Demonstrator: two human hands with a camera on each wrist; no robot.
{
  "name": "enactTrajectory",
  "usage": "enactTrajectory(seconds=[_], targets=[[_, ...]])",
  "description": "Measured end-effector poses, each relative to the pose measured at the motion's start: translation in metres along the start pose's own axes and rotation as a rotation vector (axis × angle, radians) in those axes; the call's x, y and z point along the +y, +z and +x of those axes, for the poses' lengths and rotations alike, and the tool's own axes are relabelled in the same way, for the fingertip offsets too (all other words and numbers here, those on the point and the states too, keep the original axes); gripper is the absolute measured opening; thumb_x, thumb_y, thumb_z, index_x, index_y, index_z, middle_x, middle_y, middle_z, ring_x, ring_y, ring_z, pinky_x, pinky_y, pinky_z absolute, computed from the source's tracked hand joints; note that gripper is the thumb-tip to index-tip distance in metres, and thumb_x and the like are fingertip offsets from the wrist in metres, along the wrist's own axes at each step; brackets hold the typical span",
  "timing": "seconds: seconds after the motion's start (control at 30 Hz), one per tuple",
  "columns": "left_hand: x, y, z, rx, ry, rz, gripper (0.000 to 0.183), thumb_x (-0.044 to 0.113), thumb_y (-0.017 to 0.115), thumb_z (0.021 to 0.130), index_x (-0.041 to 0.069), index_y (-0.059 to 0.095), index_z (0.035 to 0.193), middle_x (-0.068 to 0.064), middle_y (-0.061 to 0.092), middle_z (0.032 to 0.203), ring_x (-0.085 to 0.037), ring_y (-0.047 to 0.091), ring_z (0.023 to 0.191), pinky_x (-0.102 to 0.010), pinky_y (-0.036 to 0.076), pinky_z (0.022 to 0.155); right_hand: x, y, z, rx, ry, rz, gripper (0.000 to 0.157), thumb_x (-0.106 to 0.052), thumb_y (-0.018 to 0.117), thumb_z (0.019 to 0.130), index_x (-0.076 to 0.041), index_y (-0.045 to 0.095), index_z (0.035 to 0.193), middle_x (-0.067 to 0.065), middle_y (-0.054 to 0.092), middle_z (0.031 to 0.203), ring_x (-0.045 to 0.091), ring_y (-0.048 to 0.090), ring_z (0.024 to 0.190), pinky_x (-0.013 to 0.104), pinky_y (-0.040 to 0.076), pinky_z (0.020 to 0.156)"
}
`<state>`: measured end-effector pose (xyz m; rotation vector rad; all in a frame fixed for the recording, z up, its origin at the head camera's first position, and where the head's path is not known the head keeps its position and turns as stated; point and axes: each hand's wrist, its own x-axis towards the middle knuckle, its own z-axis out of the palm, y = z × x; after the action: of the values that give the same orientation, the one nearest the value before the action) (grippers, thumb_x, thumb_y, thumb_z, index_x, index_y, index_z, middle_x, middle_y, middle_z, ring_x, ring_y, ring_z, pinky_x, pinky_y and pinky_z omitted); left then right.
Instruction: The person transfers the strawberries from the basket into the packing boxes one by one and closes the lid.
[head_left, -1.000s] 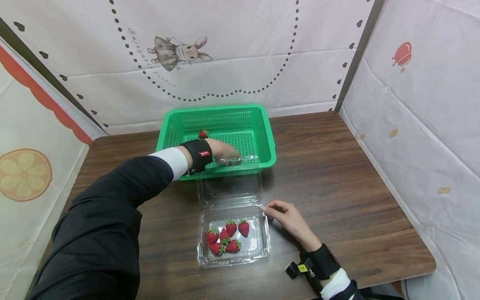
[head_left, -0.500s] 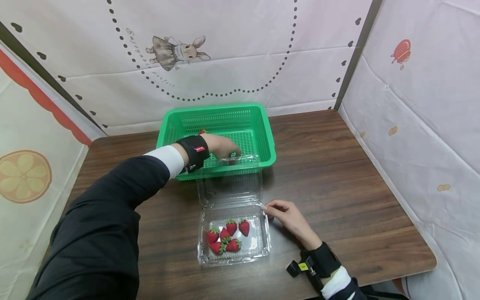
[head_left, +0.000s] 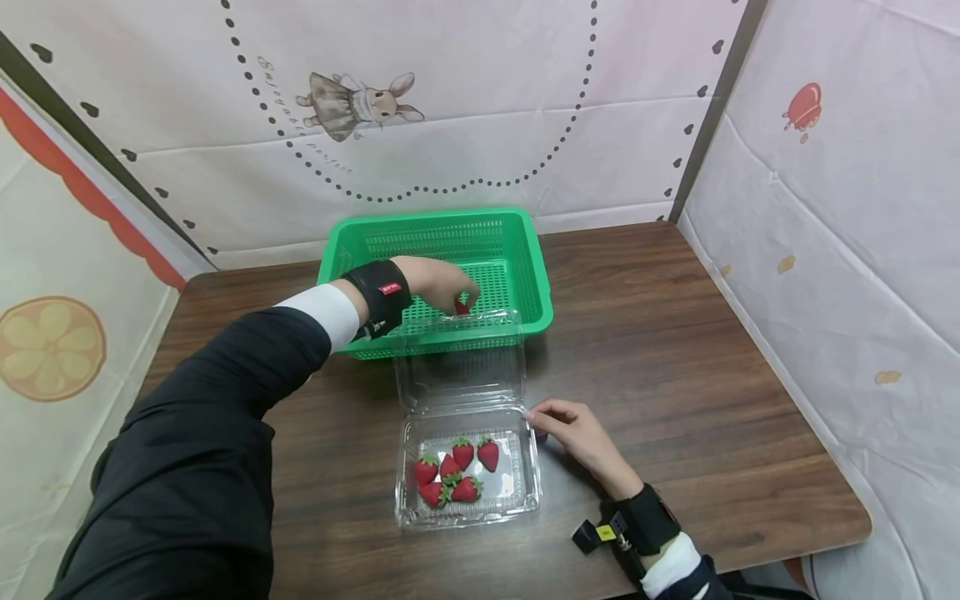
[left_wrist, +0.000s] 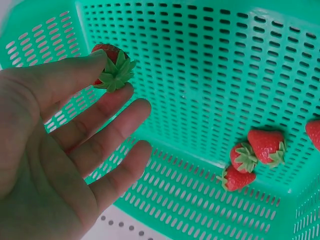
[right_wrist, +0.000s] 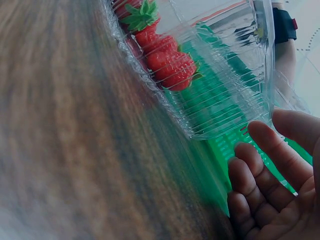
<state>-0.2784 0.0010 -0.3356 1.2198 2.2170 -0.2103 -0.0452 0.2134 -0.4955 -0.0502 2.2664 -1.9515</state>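
Note:
Over the green basket [head_left: 538, 283], my left hand [head_left: 438, 283] pinches a strawberry [left_wrist: 116, 75] between thumb and index finger; the other fingers spread loosely below it in the left wrist view. A clear plastic clamshell box [head_left: 402, 508] lies opened in front of the basket, its lid [head_left: 461, 379] leaning back against the basket's near side. Several strawberries [head_left: 467, 490] are in the box, grouped to the left. At the box's far right corner, my right hand [head_left: 577, 437] pinches the rim between thumb and index finger, its remaining fingers curled in the right wrist view.
Several more strawberries [left_wrist: 266, 145] lie in the basket near one corner, hidden behind my left arm in the head view. The wooden table [head_left: 675, 400] reaches the printed cloth walls [head_left: 480, 100] at the back and sides.
My left hand has come up from the basket floor and shifted slightly away from me, with a strawberry now showing in its fingertips. The right hand and the box stay as they were.

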Motion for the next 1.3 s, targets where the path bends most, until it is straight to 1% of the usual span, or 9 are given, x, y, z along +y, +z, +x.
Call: enactTrajectory(seconds=[0.17, 0.27, 0.47, 0.6, 0.8, 0.97, 1.1, 1.2, 1.3], targets=[[-0.005, -0.003, -0.007, 0.036, -0.021, -0.027, 0.022, 0.014, 0.066, 0.097, 0.011, 0.064, 0.119, -0.006, 0.064, 0.106, -0.024, 0.056, 0.093, -0.039, 0.047, 0.080, -0.001, 0.001, -0.001, 0.004, 0.005, -0.002, 0.022, -0.025, 0.069, 0.097, -0.005, 0.076, 0.101, 0.005, 0.068, 0.086, 0.017, 0.061, 0.082, 0.028, 0.047, 0.077], [-0.008, -0.004, -0.012, 0.044, -0.032, -0.045, 0.021, 0.016, 0.066, 0.098, 0.013, 0.064, 0.119, -0.005, 0.064, 0.108, -0.023, 0.055, 0.094, -0.039, 0.046, 0.079, -0.001, 0.001, -0.001, 0.004, 0.007, -0.011, 0.022, -0.026, 0.069, 0.097, -0.005, 0.076, 0.101, 0.003, 0.068, 0.086, 0.018, 0.061, 0.082, 0.029, 0.048, 0.077], [-0.014, -0.007, -0.024, 0.058, -0.060, -0.061, 0.024, 0.016, 0.065, 0.098, 0.015, 0.064, 0.122, -0.005, 0.065, 0.112, -0.023, 0.057, 0.095, -0.037, 0.048, 0.079, 0.002, 0.002, -0.002, 0.009, 0.015, -0.022, 0.023, -0.027, 0.069, 0.097, -0.005, 0.076, 0.101, 0.005, 0.069, 0.086, 0.020, 0.061, 0.084, 0.029, 0.047, 0.079], [-0.017, -0.010, -0.033, 0.072, -0.065, -0.085, 0.021, 0.014, 0.065, 0.098, 0.015, 0.065, 0.118, -0.006, 0.065, 0.113, -0.024, 0.060, 0.090, -0.037, 0.049, 0.077, 0.002, 0.001, -0.002, 0.014, 0.019, -0.030, 0.024, -0.028, 0.068, 0.097, -0.006, 0.075, 0.101, 0.006, 0.068, 0.087, 0.020, 0.061, 0.084, 0.030, 0.046, 0.078], [-0.023, -0.016, -0.050, 0.132, -0.081, -0.095, 0.020, 0.014, 0.067, 0.097, 0.014, 0.064, 0.117, -0.006, 0.065, 0.113, -0.024, 0.059, 0.095, -0.039, 0.049, 0.080, -0.001, 0.003, -0.002, 0.003, 0.021, -0.038, 0.024, -0.029, 0.068, 0.098, -0.006, 0.075, 0.102, 0.004, 0.069, 0.088, 0.019, 0.061, 0.083, 0.030, 0.047, 0.077], [-0.025, -0.023, -0.062, 0.175, -0.063, -0.094, 0.017, 0.013, 0.065, 0.098, 0.014, 0.063, 0.115, -0.007, 0.065, 0.114, -0.025, 0.060, 0.102, -0.042, 0.049, 0.084, -0.001, 0.002, -0.001, 0.006, 0.012, -0.045, 0.024, -0.028, 0.067, 0.098, -0.005, 0.075, 0.102, 0.003, 0.069, 0.088, 0.018, 0.061, 0.084, 0.030, 0.048, 0.078], [-0.027, -0.027, -0.072, 0.215, -0.043, -0.123, 0.020, 0.010, 0.062, 0.098, 0.013, 0.061, 0.118, -0.009, 0.064, 0.118, -0.027, 0.059, 0.107, -0.044, 0.048, 0.088, -0.002, 0.002, -0.001, 0.005, 0.008, -0.050, 0.025, -0.028, 0.067, 0.098, -0.006, 0.075, 0.102, 0.003, 0.069, 0.089, 0.018, 0.061, 0.084, 0.030, 0.048, 0.078], [-0.027, -0.030, -0.080, 0.259, -0.028, -0.148, 0.023, 0.007, 0.060, 0.098, 0.011, 0.060, 0.121, -0.010, 0.064, 0.118, -0.027, 0.060, 0.108, -0.043, 0.048, 0.089, -0.001, 0.002, 0.000, 0.000, 0.008, -0.042, 0.025, -0.028, 0.067, 0.098, -0.005, 0.075, 0.102, 0.003, 0.069, 0.089, 0.017, 0.061, 0.083, 0.030, 0.048, 0.077], [-0.023, -0.033, -0.089, 0.299, -0.007, -0.167, 0.024, 0.006, 0.059, 0.097, 0.011, 0.061, 0.120, -0.009, 0.066, 0.117, -0.026, 0.061, 0.102, -0.042, 0.048, 0.085, -0.001, 0.002, 0.000, -0.002, 0.007, -0.036, 0.024, -0.026, 0.067, 0.098, -0.004, 0.075, 0.102, 0.003, 0.069, 0.088, 0.017, 0.061, 0.084, 0.030, 0.048, 0.078]])
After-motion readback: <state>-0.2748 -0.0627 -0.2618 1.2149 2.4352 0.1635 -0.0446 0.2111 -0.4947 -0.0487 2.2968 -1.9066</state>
